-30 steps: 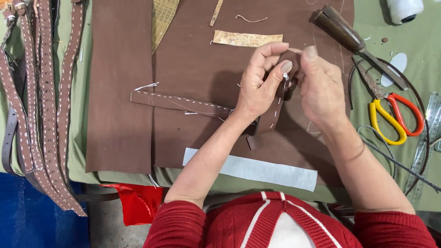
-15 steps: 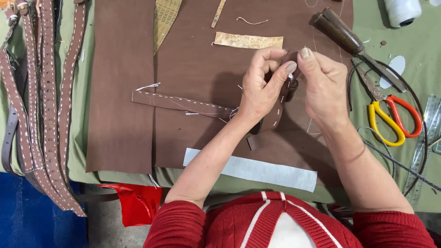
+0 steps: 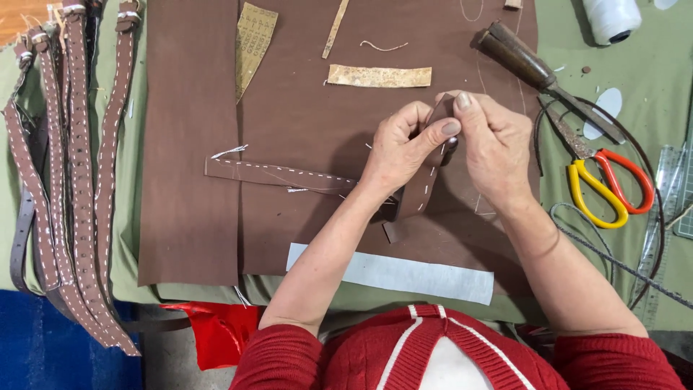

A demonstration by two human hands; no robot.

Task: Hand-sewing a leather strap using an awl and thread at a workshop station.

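Observation:
A brown leather strap (image 3: 281, 173) with white stitching lies across a large brown leather sheet (image 3: 188, 144); its right end bends up between my hands. My left hand (image 3: 404, 144) pinches that raised end with thumb and forefinger. My right hand (image 3: 494, 148) grips the same end from the right, fingertips touching the left hand's. A small dark metal piece shows between the fingers. Loose white thread ends stick out at the strap's left tip.
Several stitched straps (image 3: 65, 180) hang over the table's left edge. A wooden-handled knife (image 3: 523, 61), red-and-yellow scissors (image 3: 610, 184), a white thread spool (image 3: 612, 18), tan strips (image 3: 379, 76), a white strip (image 3: 393, 274) and a ruler (image 3: 664, 217) lie around.
Both hands have stayed on the strap's raised end, with the fingers shifting slightly. The strap's flat part has not moved.

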